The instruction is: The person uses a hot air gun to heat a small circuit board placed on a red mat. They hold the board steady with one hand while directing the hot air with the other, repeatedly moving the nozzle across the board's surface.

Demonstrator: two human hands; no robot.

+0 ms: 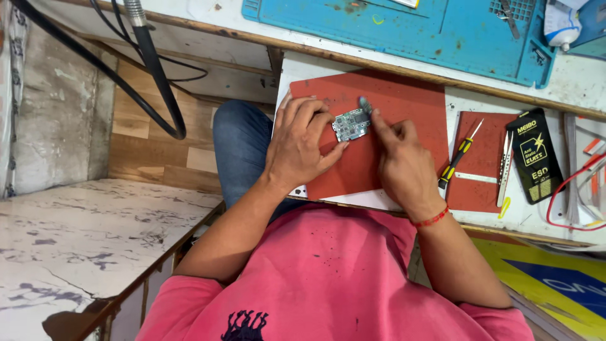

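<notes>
A small green circuit board (351,124) lies on a red mat (404,104) on the white workbench. My left hand (302,145) holds the board by its left edge, between thumb and fingers. My right hand (399,159) is on the board's right side. Its fingers pinch a small grey-tipped tool (365,105) that touches the board's upper right corner. A red thread bracelet (432,219) circles my right wrist.
A yellow-and-black screwdriver (458,156), tweezers (505,167) and a black packet (535,155) lie right of the mat. A blue work mat (435,35) is at the back. Red wires (571,189) are at the far right, and thick black cables (151,69) hang at the left.
</notes>
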